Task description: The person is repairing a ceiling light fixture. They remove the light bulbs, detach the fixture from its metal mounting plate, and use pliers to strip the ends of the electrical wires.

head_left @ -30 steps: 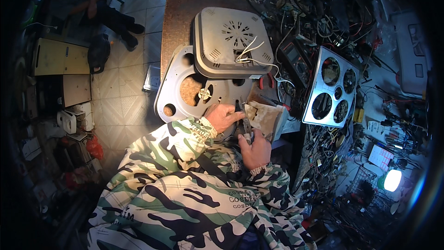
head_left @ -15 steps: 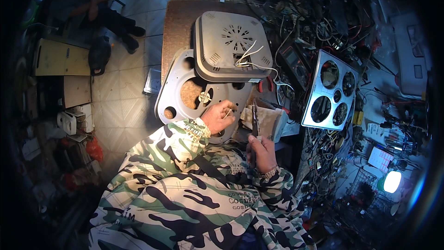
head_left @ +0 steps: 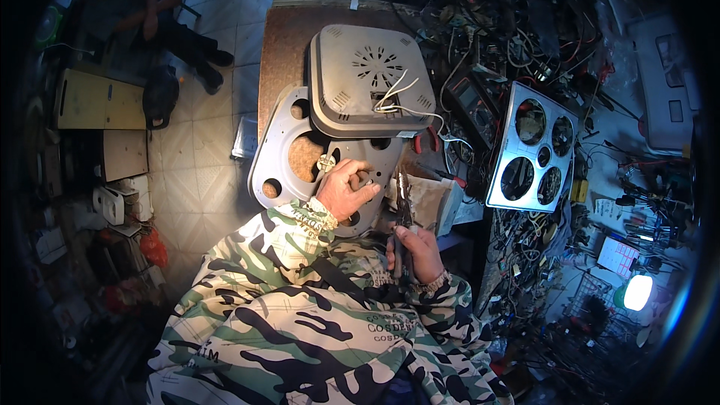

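Observation:
My right hand [head_left: 421, 252] is closed around the dark handles of a pair of long-nose pliers [head_left: 404, 199], whose slim jaws point away from me. To its left, my left hand [head_left: 345, 190] is over a grey metal panel with round cut-outs [head_left: 283, 124]. Its thumb and fingers are curled together; anything pinched there is too small to name. A small pale round fitting [head_left: 325, 163] sits just beyond that hand. Behind both hands, a square beige appliance housing with vent slots [head_left: 360, 75] rests on the panel, with white wires [head_left: 394, 94] coming out of it.
A brown board table [head_left: 289, 30] lies under these things. Red-handled pliers [head_left: 427, 140] are beside the housing. At right stand a shiny plate with round openings [head_left: 509, 146], tangled cables and a lit lamp [head_left: 638, 293]. A person [head_left: 142, 19] sits at far left.
My right hand has shifted slightly left and nearer me with the pliers, which now show more of their handles. The left hand's fingers have moved a little, still curled over the panel.

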`<action>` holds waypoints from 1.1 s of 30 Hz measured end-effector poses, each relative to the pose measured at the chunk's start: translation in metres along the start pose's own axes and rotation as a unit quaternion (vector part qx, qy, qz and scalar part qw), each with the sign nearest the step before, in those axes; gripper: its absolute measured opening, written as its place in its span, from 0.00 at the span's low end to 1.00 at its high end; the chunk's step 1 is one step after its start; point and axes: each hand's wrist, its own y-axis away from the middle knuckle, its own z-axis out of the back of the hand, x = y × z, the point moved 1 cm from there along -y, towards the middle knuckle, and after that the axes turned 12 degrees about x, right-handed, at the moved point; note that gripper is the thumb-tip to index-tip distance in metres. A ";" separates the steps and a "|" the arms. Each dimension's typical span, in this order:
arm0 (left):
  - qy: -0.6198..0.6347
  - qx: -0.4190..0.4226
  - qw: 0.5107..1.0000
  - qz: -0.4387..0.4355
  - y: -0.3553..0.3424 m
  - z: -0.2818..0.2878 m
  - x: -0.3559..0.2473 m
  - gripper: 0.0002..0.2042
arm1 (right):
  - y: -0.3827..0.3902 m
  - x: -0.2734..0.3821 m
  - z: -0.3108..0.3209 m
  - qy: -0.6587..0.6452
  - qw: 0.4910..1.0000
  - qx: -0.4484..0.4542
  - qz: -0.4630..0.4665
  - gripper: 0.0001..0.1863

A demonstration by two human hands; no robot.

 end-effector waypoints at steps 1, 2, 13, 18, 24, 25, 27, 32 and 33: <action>-0.038 -0.028 0.998 -0.043 0.000 -0.002 -0.006 0.20 | 0.000 -0.003 0.002 0.008 1.000 0.007 -0.002 0.15; -0.077 -0.059 0.992 -0.086 -0.001 -0.001 -0.015 0.20 | 0.001 -0.004 0.003 0.023 1.000 0.010 -0.004 0.15; -0.026 -0.035 0.998 -0.034 0.006 -0.004 -0.021 0.09 | -0.007 0.001 -0.012 0.140 0.990 0.011 -0.025 0.13; -0.090 -0.155 0.982 -0.054 0.035 0.015 -0.022 0.08 | -0.014 0.023 -0.024 0.320 0.946 0.050 -0.021 0.22; 0.022 -0.399 0.917 0.010 0.101 0.084 0.018 0.02 | -0.018 0.019 -0.012 0.356 0.933 0.052 -0.008 0.22; -0.087 -0.452 0.886 -0.048 0.107 0.100 0.031 0.02 | -0.019 0.021 -0.013 0.347 0.936 0.060 -0.006 0.21; -0.073 -0.450 0.888 0.059 0.123 0.126 0.051 0.04 | -0.021 0.022 -0.011 0.328 0.942 0.070 0.003 0.20; -0.112 -0.456 0.876 0.108 0.114 0.137 0.066 0.06 | -0.017 0.028 -0.008 0.312 0.949 0.044 0.006 0.17; -0.120 -0.434 0.883 0.132 0.104 0.125 0.022 0.07 | -0.017 0.023 -0.003 0.283 0.959 0.029 0.010 0.17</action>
